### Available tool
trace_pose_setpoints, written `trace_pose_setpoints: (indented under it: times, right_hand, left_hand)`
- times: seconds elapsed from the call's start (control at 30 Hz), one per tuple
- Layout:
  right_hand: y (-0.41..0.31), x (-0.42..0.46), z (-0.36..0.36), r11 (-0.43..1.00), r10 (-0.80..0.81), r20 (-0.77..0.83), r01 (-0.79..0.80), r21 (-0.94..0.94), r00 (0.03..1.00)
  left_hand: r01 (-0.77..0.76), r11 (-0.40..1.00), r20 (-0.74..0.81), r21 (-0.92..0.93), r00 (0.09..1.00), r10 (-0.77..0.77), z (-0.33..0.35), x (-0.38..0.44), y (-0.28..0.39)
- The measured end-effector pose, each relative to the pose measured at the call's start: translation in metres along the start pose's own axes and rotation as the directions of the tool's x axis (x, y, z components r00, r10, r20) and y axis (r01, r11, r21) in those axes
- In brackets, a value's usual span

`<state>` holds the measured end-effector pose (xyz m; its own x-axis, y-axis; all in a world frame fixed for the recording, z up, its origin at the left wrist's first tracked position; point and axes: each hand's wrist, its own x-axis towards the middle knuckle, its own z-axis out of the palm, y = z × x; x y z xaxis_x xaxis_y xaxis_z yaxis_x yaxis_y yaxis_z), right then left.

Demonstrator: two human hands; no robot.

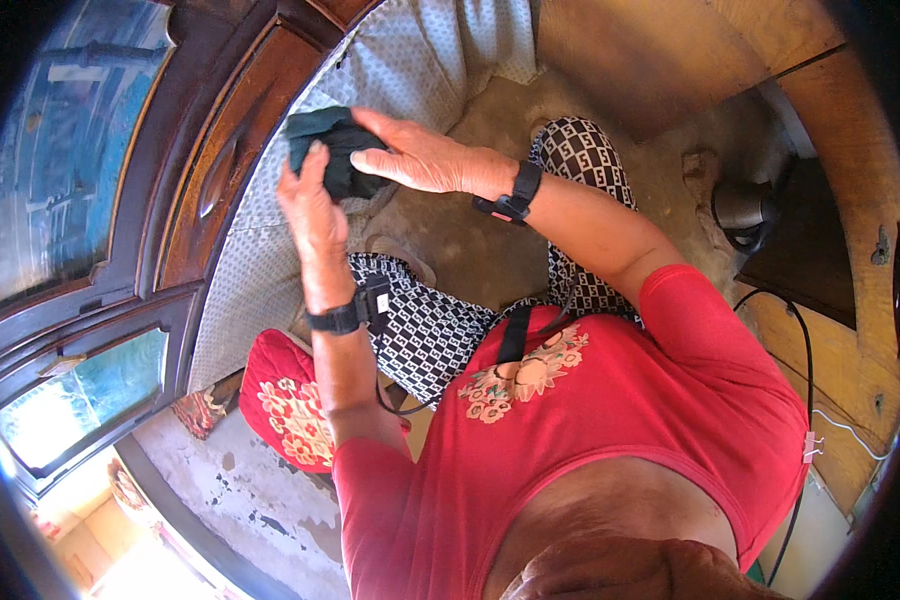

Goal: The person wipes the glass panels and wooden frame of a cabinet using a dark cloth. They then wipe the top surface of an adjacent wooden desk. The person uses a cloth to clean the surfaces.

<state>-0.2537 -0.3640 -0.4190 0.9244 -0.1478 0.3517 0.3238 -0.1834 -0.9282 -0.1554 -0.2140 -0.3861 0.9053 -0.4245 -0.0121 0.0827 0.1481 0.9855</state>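
A bunched dark green cloth (pixel 334 150) is held in both hands at the upper left, in front of a pale patterned curtain. My left hand (pixel 311 199) grips its lower left side, with the thumb pointing up over the fabric. From the right, my right hand (pixel 420 157) holds the cloth's other side, its fingers at the top edge and its thumb below. Part of the fingers of both hands is hidden by the cloth. Black straps are around both wrists.
Beside the hands stands a dark wooden cabinet (pixel 217 172) with blue glossy panels. The patterned curtain (pixel 420 60) hangs behind them. A red floral quilted cover (pixel 292 405) lies near my left elbow. Wooden furniture (pixel 645 60) and a black cable (pixel 808 375) are to the right.
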Motion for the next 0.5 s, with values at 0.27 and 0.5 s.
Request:
trace_pose_setpoints:
  times: [0.27, 0.5]
  right_hand:
    - [0.015, -0.005, -0.017, 0.969, 0.107, -0.192, -0.146, -0.201, 0.976]
    - [0.013, -0.012, -0.011, 0.938, -0.122, -0.202, 0.047, -0.342, 0.972]
  left_hand:
    - [0.221, 0.943, 0.266, -0.248, 0.952, -0.153, 0.008, 0.012, -0.075]
    - [0.105, 0.964, 0.345, -0.243, 0.938, -0.015, 0.009, 0.006, -0.065]
